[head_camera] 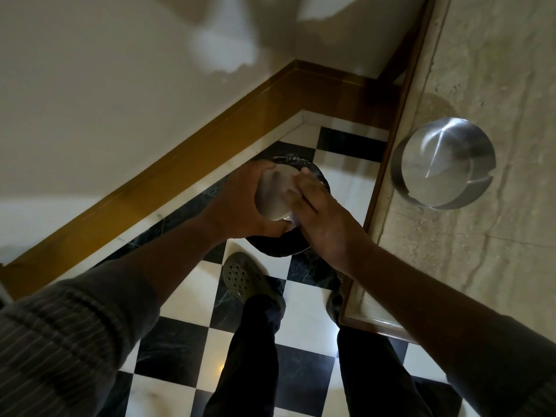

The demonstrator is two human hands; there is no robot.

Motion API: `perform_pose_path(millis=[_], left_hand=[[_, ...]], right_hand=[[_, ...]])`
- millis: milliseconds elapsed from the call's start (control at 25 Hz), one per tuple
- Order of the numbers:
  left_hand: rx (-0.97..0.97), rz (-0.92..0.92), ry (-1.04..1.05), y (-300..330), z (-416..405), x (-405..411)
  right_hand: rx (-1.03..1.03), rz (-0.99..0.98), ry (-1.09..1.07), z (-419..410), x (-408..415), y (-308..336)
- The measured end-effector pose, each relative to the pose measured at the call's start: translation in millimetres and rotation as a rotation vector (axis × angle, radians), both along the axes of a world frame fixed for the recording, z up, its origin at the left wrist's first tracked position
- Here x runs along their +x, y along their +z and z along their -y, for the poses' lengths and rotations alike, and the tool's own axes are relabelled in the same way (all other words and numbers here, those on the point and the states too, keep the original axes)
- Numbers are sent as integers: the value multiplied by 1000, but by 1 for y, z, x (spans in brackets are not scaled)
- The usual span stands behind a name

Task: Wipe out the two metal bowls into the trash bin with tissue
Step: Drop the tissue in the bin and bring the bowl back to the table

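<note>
Head view, from left to right: a striped sleeve [54, 323] runs up from the lower left corner to the left hand [240, 203], which is curled around the outer wall of a metal bowl [275, 195], thumb at the lower rim and fingers over the top edge. That bowl is tipped on its side, its opening turned toward the right hand, and it is held directly above a black-lined trash bin [279, 242] standing on the black-and-white checkered floor [186, 311]. The bowl is blurred, so its contents cannot be told. The right hand [319, 212] lies flat against the mouth of the bowl with fingers stretched across the opening; a pale scrap at the fingertips and at the lower rim may be tissue [290, 219], though it is too blurred to be certain. Below the bin, a perforated clog [243, 278] and dark trouser legs stand on the tiles. Further right, past a wooden edge, a stone bench [481, 266] carries the second metal bowl [445, 164], upright, well apart from both hands and touched by neither.
</note>
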State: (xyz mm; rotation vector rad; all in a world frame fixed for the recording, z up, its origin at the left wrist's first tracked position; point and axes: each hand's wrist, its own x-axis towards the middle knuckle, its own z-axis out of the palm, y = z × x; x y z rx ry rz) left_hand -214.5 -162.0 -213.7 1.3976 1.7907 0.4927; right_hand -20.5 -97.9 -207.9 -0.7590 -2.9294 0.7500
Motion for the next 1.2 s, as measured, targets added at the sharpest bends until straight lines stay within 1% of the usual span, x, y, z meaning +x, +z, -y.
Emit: perform_pose_path(millis=[80, 160, 200, 280, 360, 400, 520, 640, 760, 1000, 1080, 1200], left_hand=[[-180, 143, 136, 10, -1, -2], [-365, 383, 411, 18, 1, 0], [-423, 474, 550, 22, 2, 3], [-482, 542, 782, 25, 0, 8], [-494, 592, 954, 31, -6, 9], [-505, 624, 993, 34, -7, 10], [-528, 688, 968, 48, -13, 15], [-531, 669, 967, 61, -25, 20], [-531, 639, 1008, 81, -39, 27], [-403, 617, 927, 147, -67, 53], [-415, 592, 907, 166, -82, 72], [-392, 623, 889, 182, -108, 113]], right_hand=[[-132, -6, -124, 6, -2, -2], [-415, 1, -384, 9, -6, 2], [-552, 5, -536, 9, -8, 6], [-747, 63, -765, 8, -12, 10], [-860, 90, -880, 10, -15, 16], [-885, 86, -921, 11, -17, 20], [-857, 66, -1002, 9, -19, 25], [-904, 59, -1113, -2, -21, 32], [-961, 50, -1138, -10, -18, 47], [-914, -176, -1127, -44, 12, 101], [-889, -214, -1151, -58, 32, 119], [-857, -254, -1210, -84, 72, 143]])
